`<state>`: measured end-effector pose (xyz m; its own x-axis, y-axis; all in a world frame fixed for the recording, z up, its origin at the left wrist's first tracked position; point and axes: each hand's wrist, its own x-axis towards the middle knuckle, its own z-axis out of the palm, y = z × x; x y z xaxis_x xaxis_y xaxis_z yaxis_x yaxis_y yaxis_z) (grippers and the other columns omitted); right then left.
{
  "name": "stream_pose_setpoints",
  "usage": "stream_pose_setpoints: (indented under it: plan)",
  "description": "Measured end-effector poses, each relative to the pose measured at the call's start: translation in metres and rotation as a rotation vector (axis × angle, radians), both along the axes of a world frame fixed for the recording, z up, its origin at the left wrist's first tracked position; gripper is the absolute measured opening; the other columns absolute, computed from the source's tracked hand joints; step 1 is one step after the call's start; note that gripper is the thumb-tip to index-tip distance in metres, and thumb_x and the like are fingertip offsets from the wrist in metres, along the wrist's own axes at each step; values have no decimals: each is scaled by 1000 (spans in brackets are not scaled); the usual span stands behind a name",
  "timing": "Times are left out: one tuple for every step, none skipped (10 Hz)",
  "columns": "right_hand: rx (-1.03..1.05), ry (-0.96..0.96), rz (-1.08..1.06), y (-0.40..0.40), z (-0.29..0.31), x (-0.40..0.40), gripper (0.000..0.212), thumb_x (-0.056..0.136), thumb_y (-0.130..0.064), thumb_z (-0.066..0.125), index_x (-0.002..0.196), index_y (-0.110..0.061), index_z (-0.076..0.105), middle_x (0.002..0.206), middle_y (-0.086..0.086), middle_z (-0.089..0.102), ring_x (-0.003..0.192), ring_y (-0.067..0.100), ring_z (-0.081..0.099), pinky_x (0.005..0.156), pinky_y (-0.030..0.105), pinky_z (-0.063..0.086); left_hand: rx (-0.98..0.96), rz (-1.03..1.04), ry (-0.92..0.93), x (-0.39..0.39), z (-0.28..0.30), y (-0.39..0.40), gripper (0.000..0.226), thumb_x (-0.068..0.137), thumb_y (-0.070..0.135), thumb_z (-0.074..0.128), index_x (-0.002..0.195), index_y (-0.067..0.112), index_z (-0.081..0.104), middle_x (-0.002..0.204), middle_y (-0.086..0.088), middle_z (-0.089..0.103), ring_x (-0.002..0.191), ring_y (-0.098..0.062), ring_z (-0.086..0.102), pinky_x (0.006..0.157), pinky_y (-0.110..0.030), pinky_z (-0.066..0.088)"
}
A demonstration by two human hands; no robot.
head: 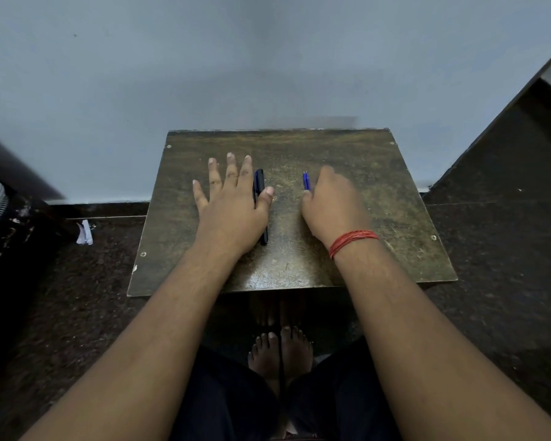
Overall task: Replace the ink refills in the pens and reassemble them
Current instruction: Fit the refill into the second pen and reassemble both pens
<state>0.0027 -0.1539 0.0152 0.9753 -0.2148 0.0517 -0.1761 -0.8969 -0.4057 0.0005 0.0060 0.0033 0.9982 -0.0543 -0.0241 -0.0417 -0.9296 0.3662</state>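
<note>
Pens (pixel 259 186) under L hand (pixel 233 202).

Hands (pixel 233 198) beside pens (pixel 259 186), perhaps touching

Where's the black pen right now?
In the head view, the black pen lies lengthwise on the small brown table, left of centre, partly under the thumb side of the flat left hand. The right hand rests further right.
</note>
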Motion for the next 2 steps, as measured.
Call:
stream_pose_setpoints:
  plan:
    - [-25, -114, 1, -7, 2, -6, 26, 99, -32, 52, 114, -11, 54, 114, 8, 60, 100, 26, 57, 73, 34, 40, 27, -4, -6, -6, 2, 1, 70, 106, 56, 24, 165, 23, 4, 175, -5, -4, 160, -29, -16, 124, -61, -10]
    - [-71, -182, 36, -8, 2, -15, 38, 99, -41, 51, 123, -11, 54, 125, 9, 58, 115, 28, 52, 91, 40, 45, 58, 1, -39, -16, 9, -1, 71, 106, 58, 20, 165, 23, 4, 175, -6, -4, 160, -31, -16, 124, -62, -10]
